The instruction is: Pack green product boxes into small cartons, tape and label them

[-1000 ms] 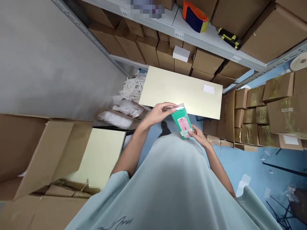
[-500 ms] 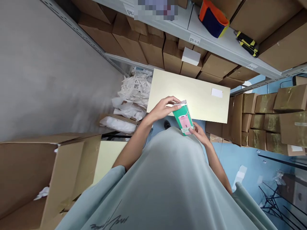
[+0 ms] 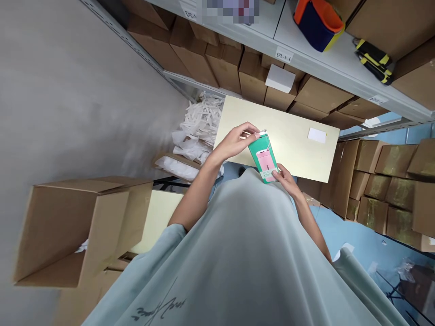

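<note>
I hold a small green carton (image 3: 263, 156) with a pink device pictured on its face, in front of my body over a pale yellow tabletop (image 3: 295, 145). My left hand (image 3: 238, 140) grips the carton's far end, fingers curled at its white top flap. My right hand (image 3: 283, 179) pinches the near end from below. Both hands are closed on the carton.
An open cardboard box (image 3: 81, 231) lies on its side at the left. Shelves of brown cartons (image 3: 217, 63) stand ahead, with a white box (image 3: 280, 78), a tape dispenser (image 3: 317, 22) and a yellow-black tool (image 3: 374, 61). White plastic bags (image 3: 197, 131) are piled by the wall. More cartons (image 3: 387, 181) stack at right.
The view has shifted and tilted; the hands and carton have stayed together, with the left fingers pressing closer on the top flap, which now lies flatter.
</note>
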Demonstrator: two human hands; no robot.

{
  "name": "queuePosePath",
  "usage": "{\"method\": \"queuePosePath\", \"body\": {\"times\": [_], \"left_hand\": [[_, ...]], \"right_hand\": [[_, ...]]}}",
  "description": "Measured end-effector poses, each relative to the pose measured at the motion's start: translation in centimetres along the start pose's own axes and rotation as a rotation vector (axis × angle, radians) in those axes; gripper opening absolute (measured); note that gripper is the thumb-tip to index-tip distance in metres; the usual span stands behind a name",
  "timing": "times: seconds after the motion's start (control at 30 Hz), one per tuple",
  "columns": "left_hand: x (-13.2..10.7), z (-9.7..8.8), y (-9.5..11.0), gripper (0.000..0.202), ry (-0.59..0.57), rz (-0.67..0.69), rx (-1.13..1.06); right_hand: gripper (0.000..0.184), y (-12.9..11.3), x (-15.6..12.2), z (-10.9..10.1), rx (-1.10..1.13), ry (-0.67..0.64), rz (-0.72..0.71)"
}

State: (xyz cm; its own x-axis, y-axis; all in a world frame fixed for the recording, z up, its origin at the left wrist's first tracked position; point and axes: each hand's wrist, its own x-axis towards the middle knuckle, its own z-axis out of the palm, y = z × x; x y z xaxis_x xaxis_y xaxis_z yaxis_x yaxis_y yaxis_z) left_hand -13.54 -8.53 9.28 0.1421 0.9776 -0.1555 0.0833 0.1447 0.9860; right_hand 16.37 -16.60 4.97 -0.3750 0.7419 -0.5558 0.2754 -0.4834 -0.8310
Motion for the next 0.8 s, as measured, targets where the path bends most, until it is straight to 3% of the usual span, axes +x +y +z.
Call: {"method": "queuePosePath", "body": {"times": [0.23,0.43,0.6,0.8], "left_hand": [[2.4,2.4,0.6,0.042,-0.027,-0.030,0.064],[3.7,3.9,0.7,0.055,-0.028,0.006,0.092],[4.3,5.1,0.4,0.062,0.065,-0.008,-0.101],[5.2,6.0,-1.8,0.066,0.083,-0.098,-0.440]], "right_hand": [[0.075,-0.8,0.8,-4.7,0.013,-0.046,0.036],[0.074,-0.8,1.6,-7.5,0.092,-0.068,0.085],[0.077,0.1,3.1,-8.4,0.355,-0.162,0.166],[0.082,-1.0,5.4,-7.6,0.564,-0.427,0.287]]}}
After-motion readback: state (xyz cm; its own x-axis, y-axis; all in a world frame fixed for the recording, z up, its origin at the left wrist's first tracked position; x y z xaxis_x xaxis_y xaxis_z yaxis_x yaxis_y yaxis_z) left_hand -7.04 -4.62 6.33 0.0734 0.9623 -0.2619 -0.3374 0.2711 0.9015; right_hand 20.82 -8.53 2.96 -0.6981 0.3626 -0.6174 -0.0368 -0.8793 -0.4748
